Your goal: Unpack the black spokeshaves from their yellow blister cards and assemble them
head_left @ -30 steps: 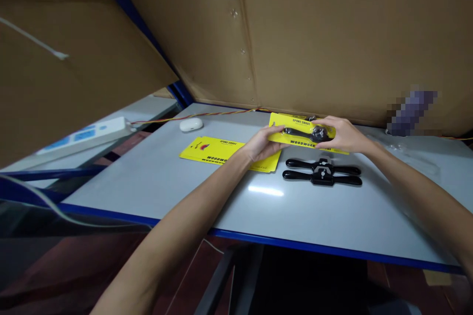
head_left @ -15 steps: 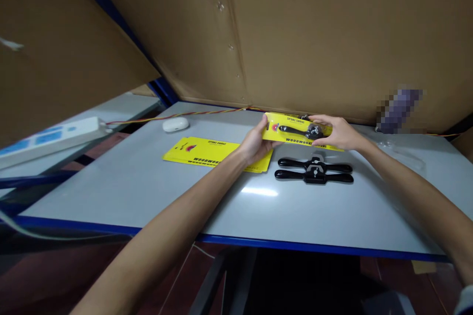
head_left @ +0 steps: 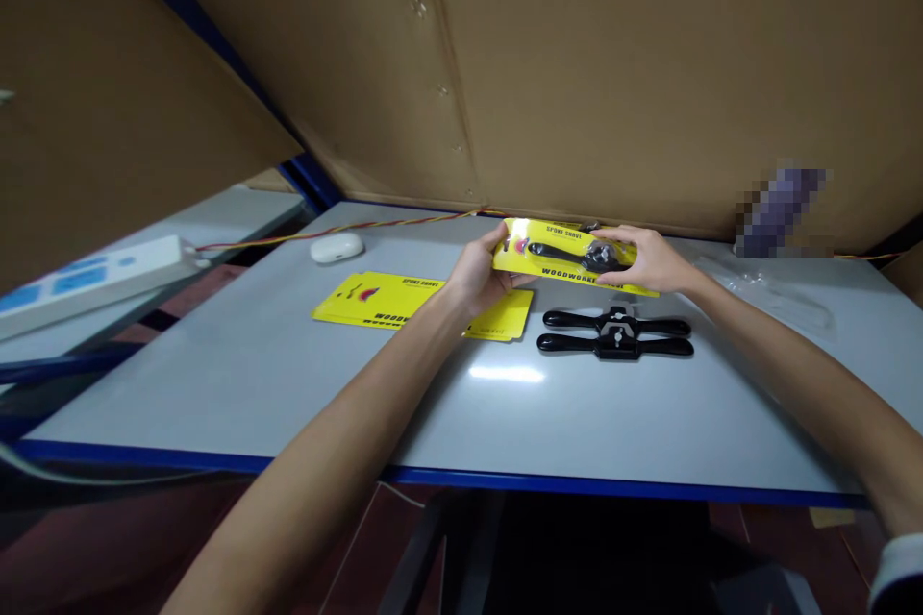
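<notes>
A yellow blister pack [head_left: 559, 255] with a black spokeshave sealed in it is held just above the grey table [head_left: 361, 384], near its far edge. My left hand [head_left: 477, 274] grips the pack's left end. At the other end my right hand [head_left: 644, 258] closes over the pack, fingers on the tool's bulge. Two bare black spokeshaves [head_left: 615, 336] lie side by side on the table just in front of my right hand. A stack of flat yellow backing cards [head_left: 382, 301] lies under my left wrist.
A white earbud case [head_left: 336, 247] sits at the table's far left beside a red-yellow twisted wire [head_left: 303, 234]. A white power strip [head_left: 79, 279] lies on the lower bench to the left. Cardboard panels [head_left: 612, 67] wall the back. Clear plastic film [head_left: 775, 293] lies at the right.
The pack in my two hands has shifted slightly left and toward me; my right fingers have slid along its top. The view has panned a little.
</notes>
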### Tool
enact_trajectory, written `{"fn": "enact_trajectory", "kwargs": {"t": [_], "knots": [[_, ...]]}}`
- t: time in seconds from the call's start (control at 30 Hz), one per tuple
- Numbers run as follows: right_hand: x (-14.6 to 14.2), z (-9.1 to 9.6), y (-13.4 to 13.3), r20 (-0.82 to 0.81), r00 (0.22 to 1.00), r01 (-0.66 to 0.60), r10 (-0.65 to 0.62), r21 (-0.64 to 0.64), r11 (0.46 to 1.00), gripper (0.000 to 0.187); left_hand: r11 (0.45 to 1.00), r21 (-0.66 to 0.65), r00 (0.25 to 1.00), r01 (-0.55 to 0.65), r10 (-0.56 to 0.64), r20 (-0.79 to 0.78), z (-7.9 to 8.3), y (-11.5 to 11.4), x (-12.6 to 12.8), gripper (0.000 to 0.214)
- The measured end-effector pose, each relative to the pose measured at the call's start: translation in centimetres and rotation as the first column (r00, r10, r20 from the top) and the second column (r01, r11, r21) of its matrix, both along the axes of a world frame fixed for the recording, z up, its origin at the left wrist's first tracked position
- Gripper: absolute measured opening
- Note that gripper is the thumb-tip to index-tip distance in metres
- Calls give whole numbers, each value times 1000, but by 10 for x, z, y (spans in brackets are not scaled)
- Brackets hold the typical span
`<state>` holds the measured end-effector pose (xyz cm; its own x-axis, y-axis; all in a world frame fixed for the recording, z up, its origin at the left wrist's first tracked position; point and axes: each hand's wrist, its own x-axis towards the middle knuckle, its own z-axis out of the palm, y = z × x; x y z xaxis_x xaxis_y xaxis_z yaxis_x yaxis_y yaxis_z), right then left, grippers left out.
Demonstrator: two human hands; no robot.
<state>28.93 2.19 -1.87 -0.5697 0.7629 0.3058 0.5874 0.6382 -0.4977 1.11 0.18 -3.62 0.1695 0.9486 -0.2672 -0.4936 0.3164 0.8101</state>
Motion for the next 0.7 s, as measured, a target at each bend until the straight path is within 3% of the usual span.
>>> {"fn": "enact_trajectory", "kwargs": {"t": [0.2, 0.47, 0.7], "knots": [[2, 0, 1, 0, 1000, -3, 3, -27, 1000, 69, 999, 14, 999, -43, 43, -1, -1, -2, 4, 37], [0, -1, -1, -42, 999, -4, 5, 22, 1000, 60, 998, 65, 995, -7, 1, 97, -10, -6, 8, 40], [10, -6, -5, 27, 999, 23, -22, -11, 1000, 57, 978, 63, 979, -199, 201, -21, -5, 1, 8, 30]]}}
